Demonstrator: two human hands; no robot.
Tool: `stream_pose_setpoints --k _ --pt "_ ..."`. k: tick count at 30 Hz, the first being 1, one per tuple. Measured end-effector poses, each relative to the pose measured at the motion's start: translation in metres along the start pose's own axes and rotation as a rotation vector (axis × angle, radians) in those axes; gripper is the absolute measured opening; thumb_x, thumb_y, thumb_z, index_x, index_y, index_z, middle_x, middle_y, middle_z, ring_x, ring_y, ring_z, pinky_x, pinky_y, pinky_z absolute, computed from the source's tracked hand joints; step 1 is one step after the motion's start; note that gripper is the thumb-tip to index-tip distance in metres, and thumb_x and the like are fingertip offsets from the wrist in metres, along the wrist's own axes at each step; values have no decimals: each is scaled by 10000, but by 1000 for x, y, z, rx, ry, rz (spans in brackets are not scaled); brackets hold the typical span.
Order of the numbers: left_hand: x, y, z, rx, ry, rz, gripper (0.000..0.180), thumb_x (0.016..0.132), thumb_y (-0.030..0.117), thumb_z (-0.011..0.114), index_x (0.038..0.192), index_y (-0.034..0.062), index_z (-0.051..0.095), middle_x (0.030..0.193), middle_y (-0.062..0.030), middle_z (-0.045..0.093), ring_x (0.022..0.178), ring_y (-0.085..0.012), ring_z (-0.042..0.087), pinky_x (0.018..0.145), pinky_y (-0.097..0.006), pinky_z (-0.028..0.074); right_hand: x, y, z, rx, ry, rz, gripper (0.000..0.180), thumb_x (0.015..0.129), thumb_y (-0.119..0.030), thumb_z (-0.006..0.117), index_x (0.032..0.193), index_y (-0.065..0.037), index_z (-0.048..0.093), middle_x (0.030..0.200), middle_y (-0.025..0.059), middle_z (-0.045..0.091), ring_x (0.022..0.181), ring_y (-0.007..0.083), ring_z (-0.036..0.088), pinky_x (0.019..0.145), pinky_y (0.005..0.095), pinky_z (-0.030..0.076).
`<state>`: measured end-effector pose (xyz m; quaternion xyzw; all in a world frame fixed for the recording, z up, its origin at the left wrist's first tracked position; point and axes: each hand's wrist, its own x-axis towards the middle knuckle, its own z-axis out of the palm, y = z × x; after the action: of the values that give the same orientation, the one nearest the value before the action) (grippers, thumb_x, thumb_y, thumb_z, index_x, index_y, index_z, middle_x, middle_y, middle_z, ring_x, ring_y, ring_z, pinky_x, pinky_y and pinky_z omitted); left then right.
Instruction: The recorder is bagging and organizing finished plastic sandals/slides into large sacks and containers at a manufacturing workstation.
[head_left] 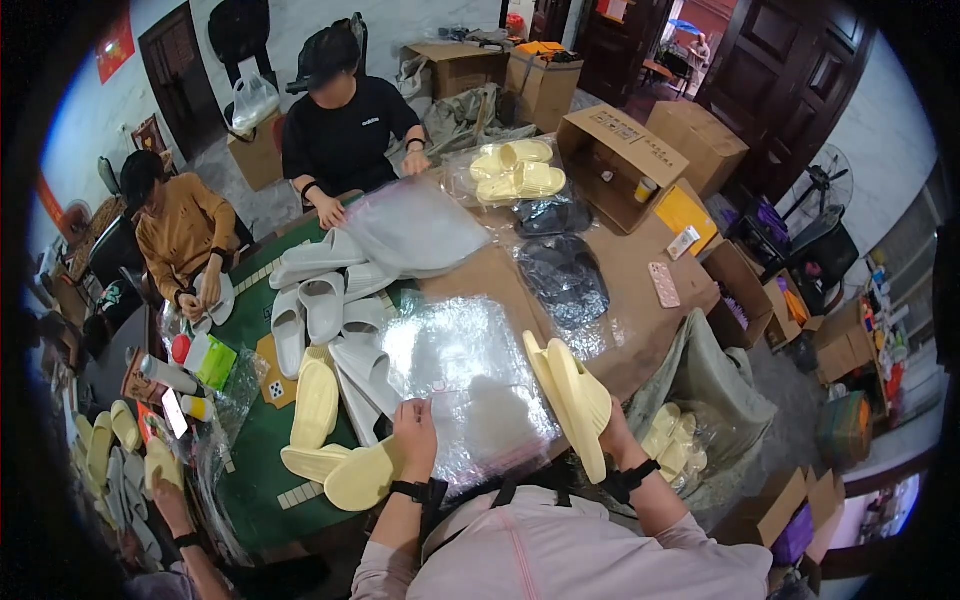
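Head camera: the right hand [618, 438] is gripping paired yellow slippers [575, 402] beside clear plastic bags [452, 350] on the surface [640, 330]; the left hand [415, 436] is curling over the bags, whether pinching one I cannot tell.

Pale walls [95, 130], grey floor [800, 420], dark wooden doors [780, 60] at the back right, fan [822, 178] near them.

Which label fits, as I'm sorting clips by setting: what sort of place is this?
Probably a small, makeshift footwear workroom: yellow slippers and pale grey slippers share a table with clear plastic bags, and cardboard boxes stand nearby.
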<state>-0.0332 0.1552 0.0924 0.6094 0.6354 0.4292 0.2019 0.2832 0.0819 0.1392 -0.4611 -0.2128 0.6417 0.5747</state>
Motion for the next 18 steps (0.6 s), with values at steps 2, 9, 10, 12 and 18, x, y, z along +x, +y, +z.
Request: stream_pose_setpoints --k 2,9,10,12,18 --pt "-3 0 -2 -59 -32 -192 117 841 125 598 881 16 583 797 -136 580 737 -284 549 657 -364 443 3 2 -5 65 17 34 276 889 -180 533 1084 9 582 991 84 644 832 163 644 710 291 530" --pt "-4 23 -2 43 -80 -111 147 863 174 562 894 34 595 792 -131 606 709 -302 565 669 -388 451 -16 -27 18 -54 -133 8 262 876 -142 562 1093 4 586 931 16 645 802 74 600 678 237 499" --pt "-4 28 0 76 -108 2 139 863 171 555 888 41 597 800 -120 610 716 -296 569 669 -387 455 -20 -35 13 -210 -372 -15 306 851 -114 598 1129 11 573 1016 28 631 898 94 583 771 249 475" --pt "-5 30 2 117 -130 107 131 862 167 548 882 48 600 808 -109 614 723 -291 573 669 -386 458 -30 -53 43 -541 -559 31 360 837 -113 618 1165 19 551 1149 59 589 1019 129 541 880 270 426" --pt "-5 33 20 53 -146 130 74 819 109 579 856 48 600 759 -101 619 702 -284 578 646 -376 468 -20 -39 46 -697 -856 210 397 839 -114 610 1196 30 512 1246 79 535 1062 113 474 924 270 385"
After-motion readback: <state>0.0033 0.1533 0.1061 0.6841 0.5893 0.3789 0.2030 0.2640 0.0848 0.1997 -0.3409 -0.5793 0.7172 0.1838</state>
